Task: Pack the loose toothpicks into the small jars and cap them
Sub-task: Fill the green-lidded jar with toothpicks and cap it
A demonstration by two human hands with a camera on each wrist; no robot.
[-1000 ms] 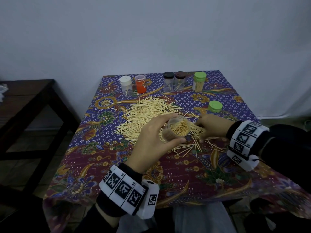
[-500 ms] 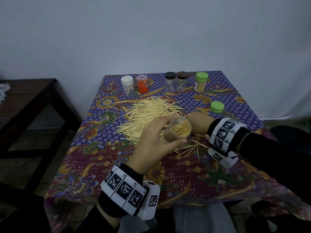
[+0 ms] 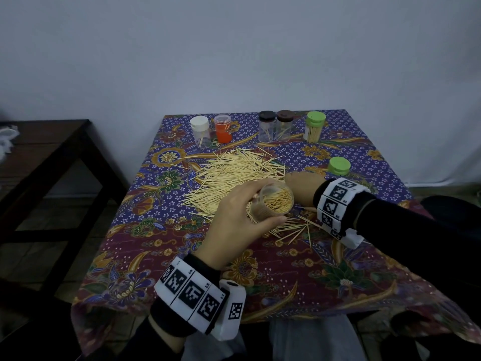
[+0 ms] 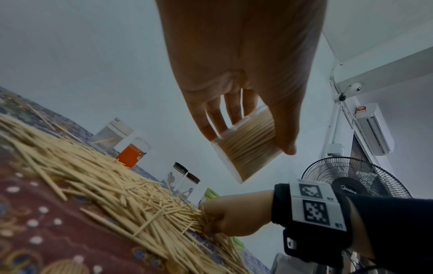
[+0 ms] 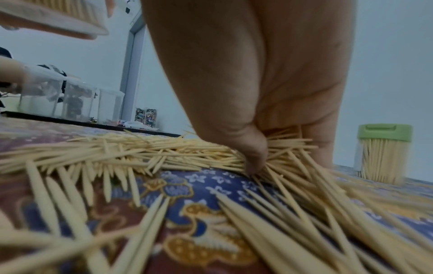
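Observation:
A heap of loose toothpicks [image 3: 229, 175] [image 4: 98, 183] [image 5: 131, 153] lies on the patterned tablecloth [image 3: 260, 272]. My left hand [image 3: 242, 214] [image 4: 239, 77] holds a clear open jar [image 3: 276, 201] [image 4: 248, 148], nearly full of toothpicks, tilted above the heap. My right hand [image 3: 302, 188] [image 4: 232, 216] [image 5: 257, 103] is down in the heap just behind the jar, thumb and fingers gripping a bunch of toothpicks against the cloth. A loose green cap [image 3: 339, 165] lies to the right.
Along the far edge stand a white-capped jar [image 3: 200, 131], an orange jar [image 3: 222, 128], two dark-capped jars [image 3: 276, 126] and a green-capped jar full of toothpicks [image 3: 314, 127] [image 5: 381, 153]. A dark wooden table [image 3: 44, 152] is at the left. A fan [image 4: 356, 178] stands behind.
My right hand slid left and away across the cloth into the heap behind the jar and closed on a bunch. The left hand and jar stayed nearly in place.

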